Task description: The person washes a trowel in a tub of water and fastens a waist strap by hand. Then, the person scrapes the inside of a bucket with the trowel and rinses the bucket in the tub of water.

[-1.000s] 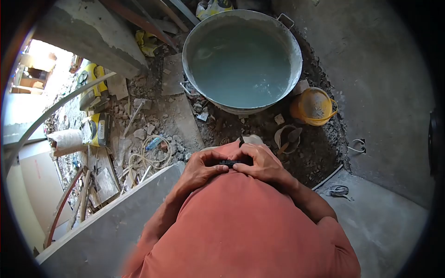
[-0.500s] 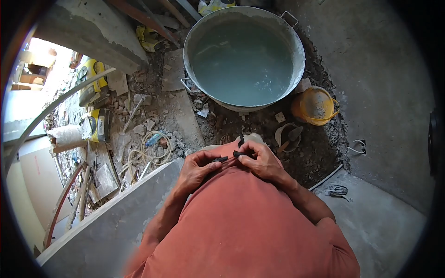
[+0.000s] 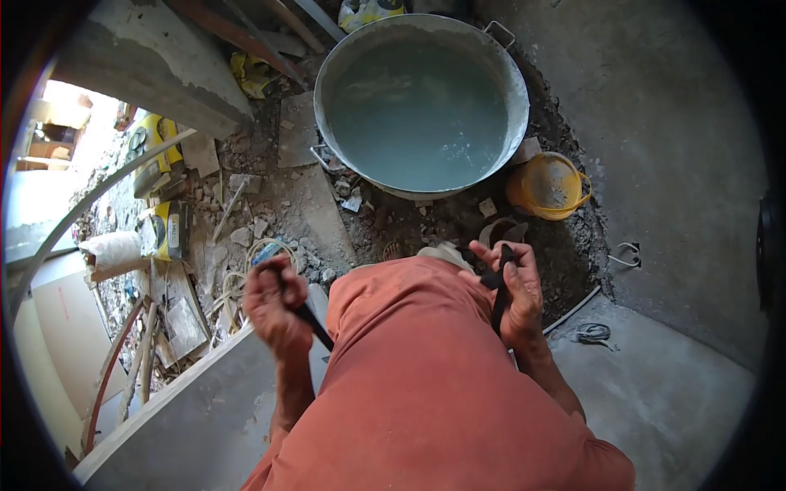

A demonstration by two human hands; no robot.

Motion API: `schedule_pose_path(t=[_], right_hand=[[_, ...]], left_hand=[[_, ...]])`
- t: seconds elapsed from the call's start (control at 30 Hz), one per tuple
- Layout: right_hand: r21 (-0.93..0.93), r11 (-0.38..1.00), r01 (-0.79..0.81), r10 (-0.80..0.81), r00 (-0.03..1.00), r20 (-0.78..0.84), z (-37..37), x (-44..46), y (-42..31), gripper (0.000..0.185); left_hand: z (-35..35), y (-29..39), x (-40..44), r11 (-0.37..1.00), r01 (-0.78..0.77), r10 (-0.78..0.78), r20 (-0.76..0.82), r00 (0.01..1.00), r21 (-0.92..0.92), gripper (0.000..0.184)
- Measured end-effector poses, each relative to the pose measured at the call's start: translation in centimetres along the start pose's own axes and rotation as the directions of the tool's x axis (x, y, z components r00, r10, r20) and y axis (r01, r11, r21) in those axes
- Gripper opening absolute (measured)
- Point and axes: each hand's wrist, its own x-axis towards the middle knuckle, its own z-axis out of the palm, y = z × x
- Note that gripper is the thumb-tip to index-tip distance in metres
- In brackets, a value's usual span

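Note:
My left hand (image 3: 275, 309) is raised beside the left of my waist, its fingers closed around one end of a black strap (image 3: 316, 326). This strap runs down and back along the side of my orange-red shirt (image 3: 426, 360). On the other side, my right hand (image 3: 524, 299) pinches a second black strap (image 3: 499, 309) between thumb and fingers. A dark piece, perhaps a buckle, shows by those fingertips, but its shape is unclear. The two hands are well apart, with my shirt front between them.
Ahead stands a large metal tub (image 3: 422, 190) of cloudy water. Right of it is a yellow bucket (image 3: 547, 186) with grey residue. Rubble, coiled hose (image 3: 233, 286) and yellow-black bags (image 3: 168, 231) lie to the left. A low grey wall (image 3: 188, 409) runs along my left; cable (image 3: 593, 333) lies at right.
My hands were close together at my waist, holding black strap ends. They have now spread apart to either side, each with a strap, and the left hand has risen.

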Motion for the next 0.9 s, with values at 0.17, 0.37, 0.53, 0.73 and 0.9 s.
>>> schedule_pose_path(t=[0.17, 0.37, 0.53, 0.73, 0.9], right_hand=[[0.024, 1.000, 0.011, -0.015, 0.986, 0.167, -0.1, 1.6, 2.7, 0.025], [-0.190, 0.977, 0.099, -0.010, 0.907, 0.420, 3.8, 3.7, 3.7, 0.038], [-0.279, 0.949, 0.147, 0.019, 0.856, 0.517, 5.2, 6.1, 4.9, 0.032], [-0.276, 0.950, 0.144, 0.061, 0.784, 0.618, 7.1, 10.3, 5.1, 0.053], [-0.311, 0.937, 0.157, 0.064, 0.800, 0.596, 6.1, 11.2, 6.5, 0.051]], left_hand=[[4.8, -6.7, -1.2, 0.815, 0.488, -0.579, 0.392, 0.715, 0.312, 0.028], [4.8, -6.9, -0.9, 0.660, 0.637, -0.745, 0.451, 0.491, 0.397, 0.037], [4.2, -7.7, -0.3, 0.604, 0.753, -0.756, 0.488, 0.436, 0.261, 0.035], [6.2, -4.9, -0.3, 0.644, 0.532, -0.761, 0.528, 0.377, 0.549, 0.031], [5.6, -5.6, 0.0, 0.664, 0.476, -0.748, 0.525, 0.407, 0.576, 0.026]])
